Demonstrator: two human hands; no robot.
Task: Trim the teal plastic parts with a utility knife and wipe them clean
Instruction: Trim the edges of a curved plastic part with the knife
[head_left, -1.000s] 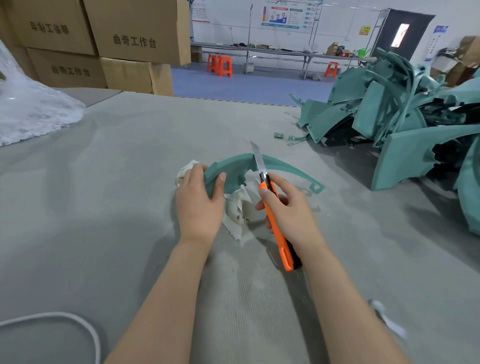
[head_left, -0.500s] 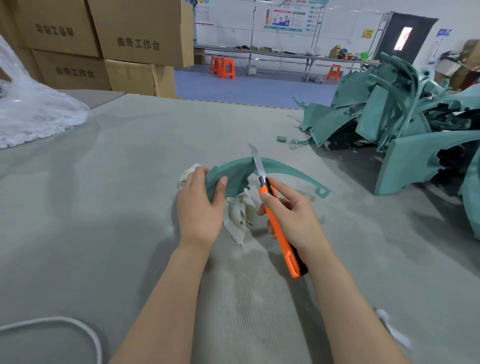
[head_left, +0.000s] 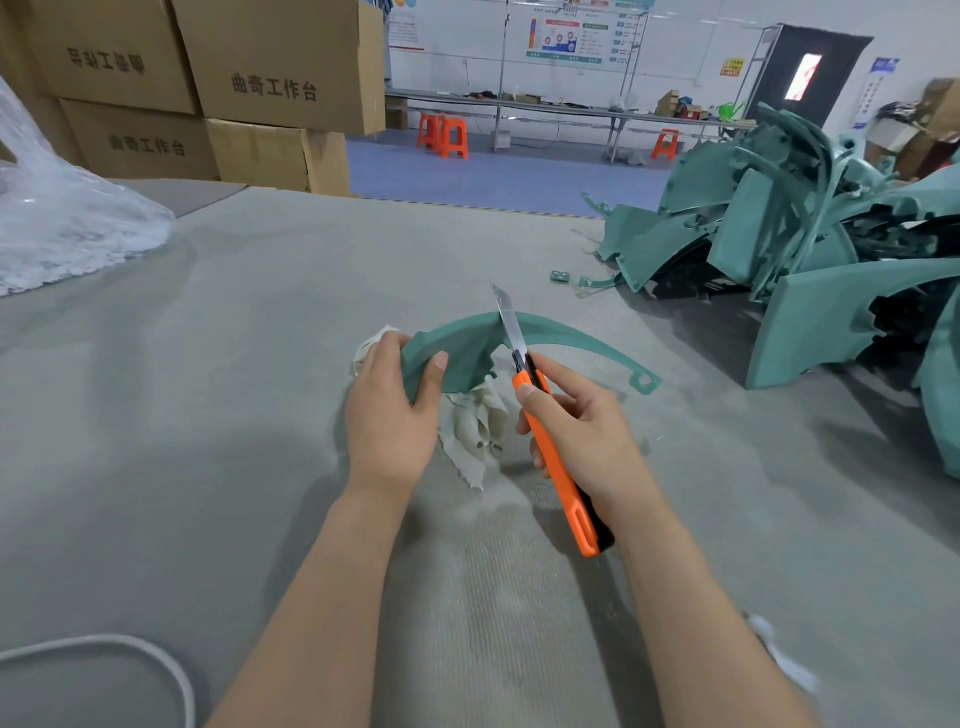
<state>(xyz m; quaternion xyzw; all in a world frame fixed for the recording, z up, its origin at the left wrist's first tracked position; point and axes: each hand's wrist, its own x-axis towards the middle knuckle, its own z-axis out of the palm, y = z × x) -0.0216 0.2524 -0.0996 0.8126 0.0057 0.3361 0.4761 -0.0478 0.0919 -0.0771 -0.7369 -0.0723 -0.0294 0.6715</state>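
A person's two bare forearms reach out over a grey, carpet-like counter (head_left: 208, 415). The left hand (head_left: 389, 415) grips the broad end of a curved teal plastic part (head_left: 462, 353), with the thumb pressed on its near face and the fingers wrapped over its far edge. From there the part narrows into a thin arc that sweeps to the right and ends in a small square loop low over the counter. A crumpled off-white cloth (head_left: 478, 421) is bunched under the part, showing beyond the left fingers and hanging below the thumb; whether the left hand holds it too cannot be told. The right hand (head_left: 587, 431) is curled round the orange handle of a utility knife (head_left: 581, 519), its thumb laid along the top near the black slider. The blade is extended and points away from the person, lying across the top edge of the teal part near its middle, with the tip past that edge. To the right, well apart from the hands, a big heap of teal plastic parts (head_left: 810, 249) sits on the counter, with a small teal scrap (head_left: 560, 276) just beside it. A clear plastic bag (head_left: 62, 223) of white material lies at the far left, and a white cord (head_left: 130, 649) loops near the lower left corner. Stacked cardboard boxes (head_left: 280, 62) stand behind the counter, and orange stools (head_left: 447, 135) stand on the blue floor beyond.
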